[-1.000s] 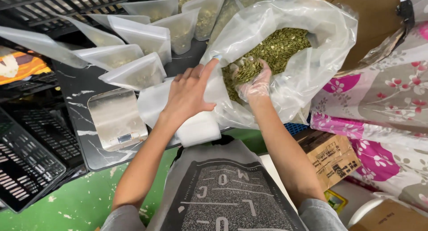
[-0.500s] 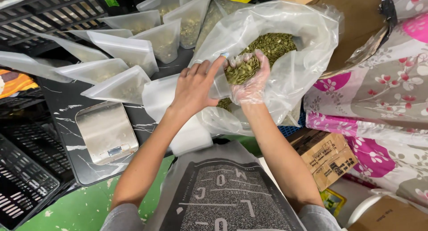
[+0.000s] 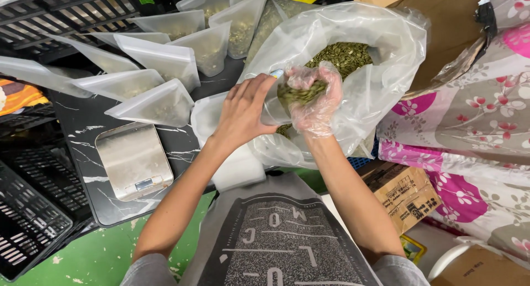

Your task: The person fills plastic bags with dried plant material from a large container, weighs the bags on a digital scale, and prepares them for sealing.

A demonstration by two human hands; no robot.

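Two hands meet at the mouth of a large clear plastic sack (image 3: 381, 71) that bulges with small flat green seeds (image 3: 345, 55). The right hand (image 3: 313, 98), wrapped in a thin see-through disposable glove, is curled into a loose fist around a clump of those seeds, fingers bent over them and the clump showing between thumb and palm. The bare left hand (image 3: 243, 112) is just beside it, fingers pressed around the rim of a small frosted stand-up pouch (image 3: 274, 101), holding it against the gloved hand; how far the pouch is open I cannot tell. The seeds look dry, olive-green and pointed, heaped deep in the sack behind the hands. To the left, on a black marble-patterned board (image 3: 94, 126), lies a flat silver kitchen scale (image 3: 134, 160), and beyond it stands a cluster of more frosted pouches (image 3: 160, 60), several with seeds showing dimly at their bases. Black slotted plastic crates (image 3: 33, 220) sit at the far left, and a floral pink-and-grey cloth (image 3: 469, 120) hangs at the right over a brown cardboard box (image 3: 400, 195).
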